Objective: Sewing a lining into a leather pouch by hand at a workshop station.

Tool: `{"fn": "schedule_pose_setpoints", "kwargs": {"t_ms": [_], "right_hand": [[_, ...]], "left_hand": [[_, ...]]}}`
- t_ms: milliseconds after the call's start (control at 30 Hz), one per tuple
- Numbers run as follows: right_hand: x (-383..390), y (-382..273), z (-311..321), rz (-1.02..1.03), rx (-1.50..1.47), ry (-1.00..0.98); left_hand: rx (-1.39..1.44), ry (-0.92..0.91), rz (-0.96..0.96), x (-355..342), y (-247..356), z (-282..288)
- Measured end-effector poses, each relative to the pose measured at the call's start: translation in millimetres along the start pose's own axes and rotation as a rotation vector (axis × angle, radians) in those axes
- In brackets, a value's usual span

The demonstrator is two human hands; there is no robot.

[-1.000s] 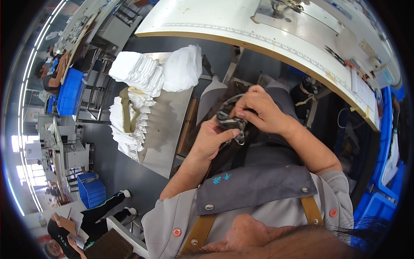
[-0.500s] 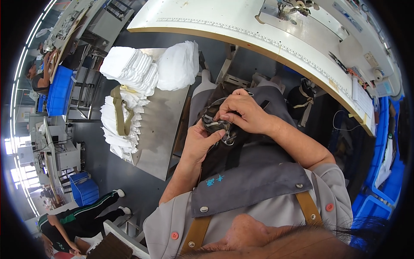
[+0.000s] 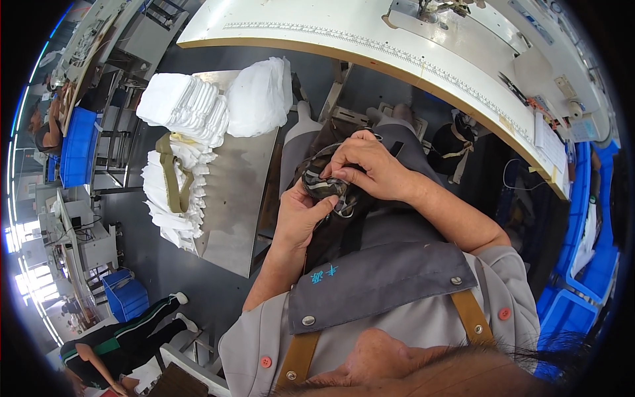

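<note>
Fabric, dark, camouflage-patterned, held bunched over my lap, on the near side of the white worktop and apart from it. My left hand pinches the bundle, thumb on top; my right hand bends over its right side, thumb and fingertips pinching cloth. To handle it well, I'd say: firm left pinch, small right-fingertip moves, layers flat so nothing gets trapped, loose part free so it doesn't tug. White cloth stack sits left of the worktop, on its near side, out of my way. Hard to make out: left fingers mostly hidden under the bundle, exact right contact spot covered by my own fingers; pale curved lines on the cloth, edging or print, can't tell. Lower cloth blends into my dark apron. Sewing machine on the worktop is cut off up top.
</note>
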State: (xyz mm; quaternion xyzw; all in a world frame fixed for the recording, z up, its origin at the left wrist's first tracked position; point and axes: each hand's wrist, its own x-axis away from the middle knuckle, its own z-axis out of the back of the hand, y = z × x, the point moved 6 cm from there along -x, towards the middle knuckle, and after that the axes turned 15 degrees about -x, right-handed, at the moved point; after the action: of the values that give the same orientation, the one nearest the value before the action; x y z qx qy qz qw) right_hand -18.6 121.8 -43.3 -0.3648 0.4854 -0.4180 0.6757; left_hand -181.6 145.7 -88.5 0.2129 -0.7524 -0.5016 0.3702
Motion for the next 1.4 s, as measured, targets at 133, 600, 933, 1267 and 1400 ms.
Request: {"fn": "schedule_pose_setpoints", "kwargs": {"t_ms": [133, 600, 933, 1267, 1400], "right_hand": [[4, 3, 3, -0.018, 0.021, 0.012], [11, -2, 7, 0.023, 0.04, 0.089], [27, -39, 26, 0.022, 0.094, 0.137], [37, -37, 20, 0.038, 0.247, 0.144], [41, -45, 17, 0.069, 0.294, 0.138]], "left_hand": [[0.025, -0.045, -0.006, -3, -2, -3], [0.047, -0.019, 0.036, -9, -9, -4], [0.091, -0.04, 0.036, -8, -4, -7], [-0.009, 0.025, 0.052, -6, -2, -10], [0.021, 0.019, 0.071, -1, -6, -10]]}}
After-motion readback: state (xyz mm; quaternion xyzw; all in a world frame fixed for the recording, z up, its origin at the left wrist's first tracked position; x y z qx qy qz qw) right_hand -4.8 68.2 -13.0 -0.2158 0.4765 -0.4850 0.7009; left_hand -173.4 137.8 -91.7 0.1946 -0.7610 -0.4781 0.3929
